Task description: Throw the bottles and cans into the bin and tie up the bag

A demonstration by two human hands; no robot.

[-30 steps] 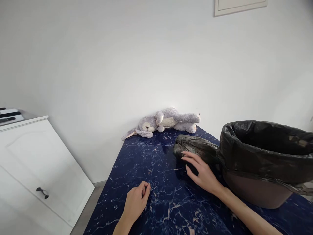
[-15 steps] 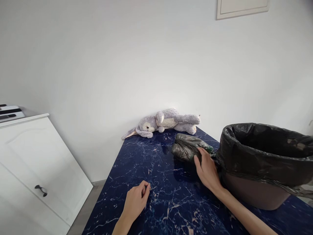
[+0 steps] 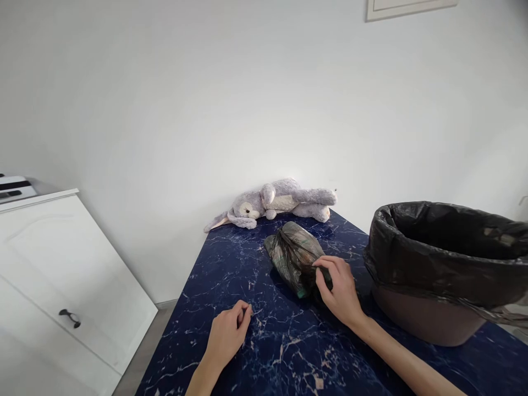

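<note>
A filled dark translucent plastic bag (image 3: 295, 256) lies on the blue marbled tabletop (image 3: 264, 341), its film gathered in folds and something greenish showing through. My right hand (image 3: 339, 289) has thumb and fingers closed on the near right part of the bag. Loosely curled, my left hand (image 3: 231, 330) rests on the tabletop left of the bag, with nothing visible in it. Just right of my right hand stands a brown trash bin (image 3: 429, 322), lined with a black bin bag (image 3: 421, 278) folded over its rim.
A grey plush bunny (image 3: 284, 202) lies on its side at the table's far edge against the white wall (image 3: 247, 99). To the left, lower than the tabletop, is a white cabinet (image 3: 61, 286) with a dark handle (image 3: 70, 318).
My right hand has closed on the plastic bag, which has shifted left and toward me and turned, away from the bin. My left hand has stayed nearly still.
</note>
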